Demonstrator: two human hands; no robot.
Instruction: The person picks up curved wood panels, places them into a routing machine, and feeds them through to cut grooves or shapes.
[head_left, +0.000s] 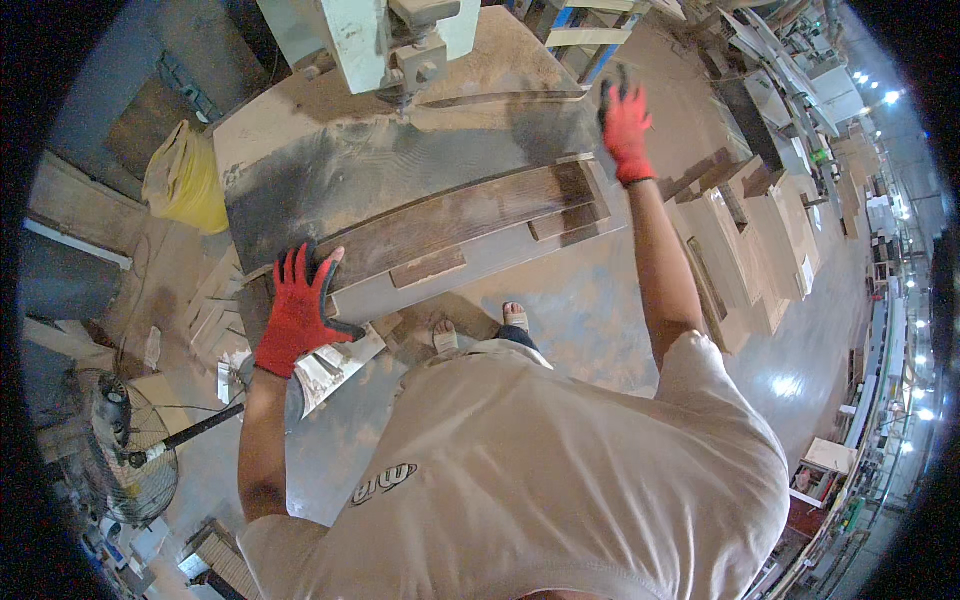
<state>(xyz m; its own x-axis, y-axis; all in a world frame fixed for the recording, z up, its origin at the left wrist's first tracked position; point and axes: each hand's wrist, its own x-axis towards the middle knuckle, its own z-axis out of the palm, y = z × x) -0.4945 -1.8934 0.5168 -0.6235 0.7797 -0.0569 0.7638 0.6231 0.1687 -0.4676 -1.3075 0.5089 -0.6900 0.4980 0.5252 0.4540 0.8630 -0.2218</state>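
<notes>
My left hand (298,312), in a red glove with dark fingertips, lies at the left end of a long, slightly curved brown wooden board (450,225). Its fingers are spread, the thumb stretched out to the right. Beneath the board is a paler flat base (480,262) with small wood blocks along its near side. My right hand (627,130), gloved the same way, is off the far right corner of the machine table (320,165). Its fingers are apart and hold nothing, a little blurred. A pale machine head with a metal tool holder (418,68) hangs over the dusty table.
A yellow sack (188,180) stands left of the table. Nearer, a pedestal fan (125,440) and wood offcuts (335,370) are at the left. Stacked wooden pieces (745,235) stand on the right. A blue-edged rack (590,38) is beyond the table.
</notes>
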